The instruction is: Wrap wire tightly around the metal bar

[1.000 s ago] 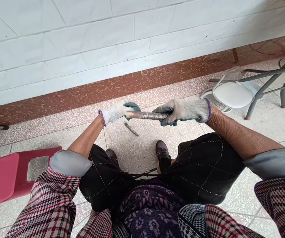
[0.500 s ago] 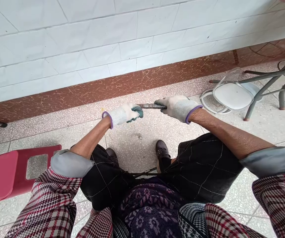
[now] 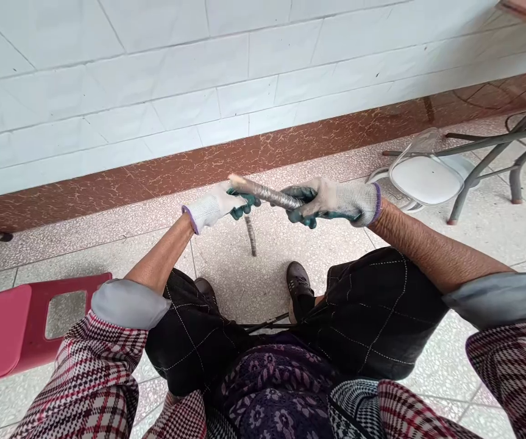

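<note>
Your left hand [image 3: 217,205] and right hand [image 3: 331,200], both gloved, are closed on the two ends of a silvery corrugated metal hose [image 3: 267,193], held out above the floor tiles [image 3: 263,268]. You look mid-twist; next, keep both grips firm while turning.

soft even daylight, curved wide-angle edges
</note>
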Available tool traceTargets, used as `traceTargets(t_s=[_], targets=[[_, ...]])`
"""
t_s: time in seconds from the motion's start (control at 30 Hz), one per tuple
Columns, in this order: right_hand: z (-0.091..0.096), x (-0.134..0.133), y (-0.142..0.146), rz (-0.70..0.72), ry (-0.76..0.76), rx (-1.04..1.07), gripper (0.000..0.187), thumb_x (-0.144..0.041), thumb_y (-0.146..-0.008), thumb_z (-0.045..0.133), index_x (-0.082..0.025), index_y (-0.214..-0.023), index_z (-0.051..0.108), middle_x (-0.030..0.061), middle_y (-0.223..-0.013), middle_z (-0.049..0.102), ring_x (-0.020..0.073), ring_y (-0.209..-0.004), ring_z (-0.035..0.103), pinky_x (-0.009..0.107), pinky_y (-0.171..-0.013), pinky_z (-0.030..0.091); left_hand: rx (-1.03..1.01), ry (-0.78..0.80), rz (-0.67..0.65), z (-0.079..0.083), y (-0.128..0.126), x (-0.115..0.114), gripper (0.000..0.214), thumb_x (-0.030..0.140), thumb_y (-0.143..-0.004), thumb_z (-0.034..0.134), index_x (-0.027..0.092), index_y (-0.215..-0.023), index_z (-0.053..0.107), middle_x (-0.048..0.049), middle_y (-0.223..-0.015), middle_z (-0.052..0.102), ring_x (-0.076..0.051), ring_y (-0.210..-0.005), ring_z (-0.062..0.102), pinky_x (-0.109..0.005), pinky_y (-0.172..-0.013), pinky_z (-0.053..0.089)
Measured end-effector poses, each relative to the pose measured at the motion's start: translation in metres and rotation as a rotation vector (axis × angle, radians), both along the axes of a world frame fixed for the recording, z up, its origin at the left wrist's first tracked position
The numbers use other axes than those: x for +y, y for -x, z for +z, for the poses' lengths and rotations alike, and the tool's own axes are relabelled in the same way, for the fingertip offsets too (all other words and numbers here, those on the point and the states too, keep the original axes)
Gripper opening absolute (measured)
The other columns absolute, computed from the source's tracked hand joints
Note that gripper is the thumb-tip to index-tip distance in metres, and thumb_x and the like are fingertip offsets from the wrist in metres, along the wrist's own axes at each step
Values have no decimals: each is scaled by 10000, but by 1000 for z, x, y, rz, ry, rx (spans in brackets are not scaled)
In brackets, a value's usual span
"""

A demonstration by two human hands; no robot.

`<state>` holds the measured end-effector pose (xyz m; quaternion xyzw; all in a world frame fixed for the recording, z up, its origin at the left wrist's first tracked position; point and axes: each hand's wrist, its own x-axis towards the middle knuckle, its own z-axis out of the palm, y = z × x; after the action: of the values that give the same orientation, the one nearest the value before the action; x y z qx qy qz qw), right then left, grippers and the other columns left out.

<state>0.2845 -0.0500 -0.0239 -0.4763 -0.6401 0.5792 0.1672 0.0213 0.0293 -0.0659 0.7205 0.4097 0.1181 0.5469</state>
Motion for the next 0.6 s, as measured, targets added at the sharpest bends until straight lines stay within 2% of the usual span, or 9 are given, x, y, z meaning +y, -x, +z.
traceTargets(t_s=[0.07,0.1,0.2,0.27,0.33,0.43,0.5,0.57,0.6], targets=[[3,2,6,-75,-31,-8,371,-283,-786,745,-182,-1139,694,-14,-756,618,115,-575,540,241,-498,464,-42,32,-38,-3,-8,-5,209,261,-890,675,165,-1051,767,-89,-850,702,-174,-761,595,-334,-668,475],[3,4,8,-111,-76,-76,354,-273,-810,724,-184,-1151,691,-10,-757,622,119,-580,545,245,-509,466,-45,36,-66,-4,-10,-7,210,262,-887,674,178,-1052,773,-82,-835,695,-174,-752,596,-333,-658,473],[-7,11,7,-175,-323,-461,411,-247,-861,685,-217,-1270,678,29,-871,689,174,-706,622,287,-610,485,-17,-3,-109,-3,-10,-13,196,296,-877,699,265,-1048,789,-74,-826,683,-216,-800,634,-338,-639,468],[-15,15,5,-148,-482,-746,473,-255,-884,671,-249,-1356,648,70,-1023,720,235,-838,663,330,-682,483,1,-21,-105,-1,-6,-13,168,326,-860,724,326,-1013,794,-72,-819,680,-268,-854,655,-349,-623,464],[-20,17,3,-76,-557,-963,458,-286,-931,625,-261,-1389,629,108,-1120,713,274,-886,672,357,-691,462,32,-16,-112,-1,-1,-12,134,346,-824,756,358,-951,798,-75,-785,670,-314,-875,661,-359,-595,461],[-21,15,1,34,-565,-1116,396,-271,-972,552,-258,-1357,642,129,-1121,708,273,-843,667,357,-650,418,102,-5,-123,-5,4,-8,158,340,-777,782,376,-929,806,-87,-781,668,-348,-892,663,-380,-592,483],[-21,12,-1,73,-511,-1123,334,-227,-946,572,-266,-1254,697,104,-1022,720,252,-804,653,348,-644,403,155,-6,-104,-8,7,-3,211,329,-781,766,369,-984,811,-96,-820,682,-346,-903,659,-398,-614,502],[-22,9,-6,89,-393,-1017,248,-198,-879,653,-274,-1094,750,54,-834,704,216,-727,624,333,-635,393,190,-18,-68,-9,11,2,253,320,-794,739,343,-1034,813,-105,-859,701,-337,-902,654,-403,-627,507],[-22,7,-8,92,-315,-896,213,-187,-835,698,-272,-1019,764,28,-736,675,194,-674,598,323,-617,385,195,-25,-52,-10,13,5,262,314,-792,734,329,-1041,815,-108,-870,710,-334,-898,652,-402,-626,506]])
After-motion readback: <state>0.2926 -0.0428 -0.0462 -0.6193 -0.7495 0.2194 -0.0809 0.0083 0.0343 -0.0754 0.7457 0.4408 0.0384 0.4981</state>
